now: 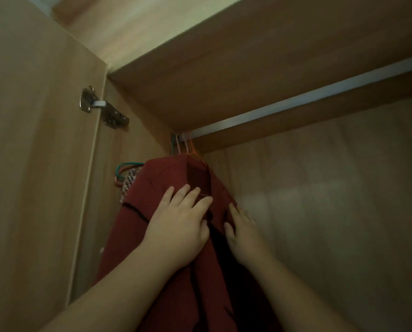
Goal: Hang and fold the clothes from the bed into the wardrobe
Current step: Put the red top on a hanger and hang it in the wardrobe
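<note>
2 hands rest on 1 red shirt [133, 236], likely smoothing it straight. The left hand [178, 226] presses flat, fingers spread; the right hand [243, 236] touches its edge, fingers straight, gripping nothing. It hangs on 1 rail [296, 101] in the wardrobe [332, 188]. 1 spotty cloth [129, 185] hangs behind. The hooks [183, 143] are too bunched to count.

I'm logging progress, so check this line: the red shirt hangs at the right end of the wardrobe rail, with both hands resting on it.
One thing is wrong: the red shirt hangs at the left end of the rail, not the right end. The head view shows this. The left hand and right hand do rest on it.
</note>
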`<action>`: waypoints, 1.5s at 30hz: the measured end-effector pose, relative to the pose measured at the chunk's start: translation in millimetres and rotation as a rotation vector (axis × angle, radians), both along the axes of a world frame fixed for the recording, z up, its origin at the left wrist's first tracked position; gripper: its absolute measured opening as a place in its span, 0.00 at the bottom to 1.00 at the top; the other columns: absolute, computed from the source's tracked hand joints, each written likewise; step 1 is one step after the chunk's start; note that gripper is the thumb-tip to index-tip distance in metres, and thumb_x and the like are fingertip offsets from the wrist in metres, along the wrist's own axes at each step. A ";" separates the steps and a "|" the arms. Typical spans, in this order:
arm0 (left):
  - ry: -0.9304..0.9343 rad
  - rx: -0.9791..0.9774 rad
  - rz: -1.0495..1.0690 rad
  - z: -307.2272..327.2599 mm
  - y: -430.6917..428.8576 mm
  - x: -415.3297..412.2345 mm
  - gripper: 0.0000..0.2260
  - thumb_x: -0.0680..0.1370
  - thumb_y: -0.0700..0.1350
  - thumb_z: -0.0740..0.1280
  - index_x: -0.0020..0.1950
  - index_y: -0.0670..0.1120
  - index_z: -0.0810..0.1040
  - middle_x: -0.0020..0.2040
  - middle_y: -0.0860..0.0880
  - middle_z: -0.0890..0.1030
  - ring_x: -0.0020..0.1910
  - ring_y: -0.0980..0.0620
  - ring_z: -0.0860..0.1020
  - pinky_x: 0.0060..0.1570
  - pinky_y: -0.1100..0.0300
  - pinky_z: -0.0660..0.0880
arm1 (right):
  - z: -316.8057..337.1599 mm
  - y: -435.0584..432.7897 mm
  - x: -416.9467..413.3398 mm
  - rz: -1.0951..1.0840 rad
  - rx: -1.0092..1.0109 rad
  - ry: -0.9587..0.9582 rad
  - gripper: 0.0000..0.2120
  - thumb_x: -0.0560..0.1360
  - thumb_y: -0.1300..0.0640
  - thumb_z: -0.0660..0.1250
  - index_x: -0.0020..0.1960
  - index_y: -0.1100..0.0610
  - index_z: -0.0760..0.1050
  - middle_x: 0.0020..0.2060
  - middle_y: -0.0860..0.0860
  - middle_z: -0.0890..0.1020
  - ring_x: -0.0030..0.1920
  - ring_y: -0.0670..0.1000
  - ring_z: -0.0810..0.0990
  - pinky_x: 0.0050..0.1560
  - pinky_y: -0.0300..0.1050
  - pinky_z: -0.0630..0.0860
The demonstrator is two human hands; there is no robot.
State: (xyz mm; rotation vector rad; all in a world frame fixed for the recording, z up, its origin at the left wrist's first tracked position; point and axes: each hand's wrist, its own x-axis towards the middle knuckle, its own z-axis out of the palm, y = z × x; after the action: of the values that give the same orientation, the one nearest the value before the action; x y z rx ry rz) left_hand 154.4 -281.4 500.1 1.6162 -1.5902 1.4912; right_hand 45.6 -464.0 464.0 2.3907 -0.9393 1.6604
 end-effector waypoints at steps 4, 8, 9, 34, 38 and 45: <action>0.083 0.117 -0.214 -55.2 23.5 -20.1 0.27 0.77 0.53 0.57 0.77 0.57 0.61 0.78 0.51 0.63 0.79 0.50 0.56 0.78 0.49 0.48 | -64.4 79.9 -52.3 -0.179 0.073 0.009 0.28 0.83 0.46 0.53 0.81 0.50 0.52 0.79 0.50 0.59 0.78 0.52 0.55 0.77 0.50 0.56; 0.203 0.292 -0.483 -128.0 55.8 -63.2 0.28 0.79 0.51 0.59 0.79 0.57 0.57 0.80 0.52 0.57 0.80 0.52 0.50 0.78 0.52 0.43 | -152.0 174.2 -119.3 -0.455 0.148 0.059 0.28 0.82 0.44 0.51 0.81 0.49 0.52 0.78 0.49 0.62 0.78 0.52 0.56 0.76 0.51 0.58; 0.227 0.337 -0.542 -149.3 64.3 -74.3 0.28 0.79 0.51 0.59 0.79 0.58 0.57 0.80 0.53 0.56 0.80 0.52 0.50 0.78 0.52 0.43 | -175.3 198.5 -137.4 -0.527 0.166 0.069 0.29 0.82 0.43 0.50 0.81 0.49 0.52 0.78 0.50 0.62 0.78 0.53 0.57 0.76 0.53 0.59; -0.153 1.572 -1.381 -592.4 585.3 -419.7 0.27 0.74 0.57 0.56 0.71 0.48 0.74 0.68 0.43 0.76 0.67 0.39 0.74 0.67 0.45 0.70 | -582.8 961.8 -394.1 -1.484 1.137 0.022 0.31 0.76 0.42 0.55 0.76 0.53 0.66 0.73 0.56 0.71 0.72 0.60 0.70 0.68 0.57 0.70; -0.179 1.652 -1.454 -608.7 691.2 -480.9 0.29 0.75 0.57 0.54 0.72 0.47 0.73 0.70 0.42 0.75 0.70 0.38 0.72 0.69 0.44 0.69 | -592.1 1076.1 -434.2 -1.564 1.163 -0.025 0.30 0.77 0.43 0.55 0.75 0.54 0.67 0.72 0.57 0.72 0.72 0.60 0.70 0.68 0.59 0.71; -0.314 1.786 -1.485 -642.0 828.0 -578.6 0.33 0.74 0.61 0.50 0.76 0.49 0.66 0.76 0.43 0.67 0.75 0.42 0.64 0.74 0.53 0.59 | -621.7 1228.6 -473.3 -1.695 1.273 -0.266 0.31 0.77 0.43 0.53 0.77 0.53 0.63 0.74 0.54 0.69 0.74 0.57 0.66 0.73 0.54 0.65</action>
State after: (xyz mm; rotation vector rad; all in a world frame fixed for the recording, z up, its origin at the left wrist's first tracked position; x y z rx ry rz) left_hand -424.2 546.6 -142.0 -0.0852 -3.2051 -0.8155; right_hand -427.7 764.6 -157.7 0.4046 -3.1633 0.5094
